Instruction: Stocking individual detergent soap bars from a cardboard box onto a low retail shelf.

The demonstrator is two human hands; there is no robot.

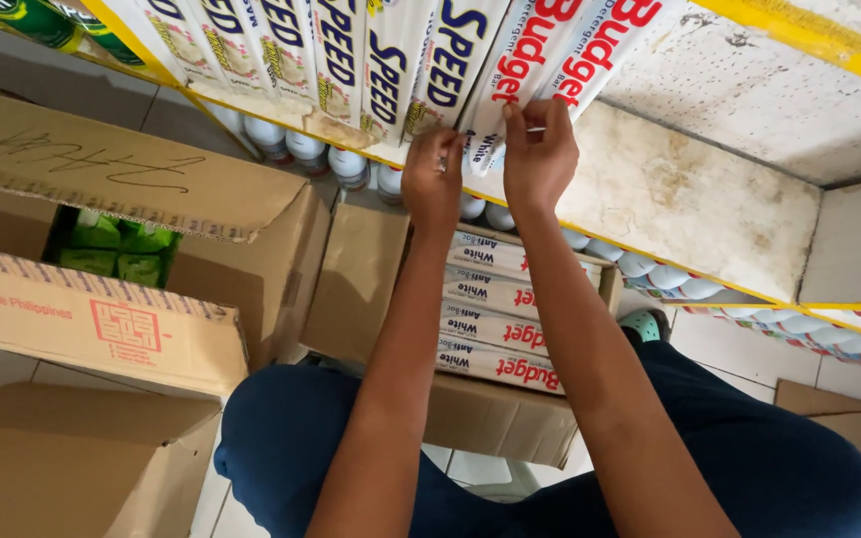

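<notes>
While both hands press on its near end, the left hand (432, 179) and right hand (538, 154) pinch a white detergent bar (510, 95) into line on the shelf (690, 199), directly above the open carton (495, 334) of matching bars.

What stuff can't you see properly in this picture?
Head view:
- Soap bar pack end: hidden behind left hand and right hand.
- Bottles: mostly hidden under the shelf.
- Green packs: box flaps cover most.
- Carton depth: arms block it.
</notes>
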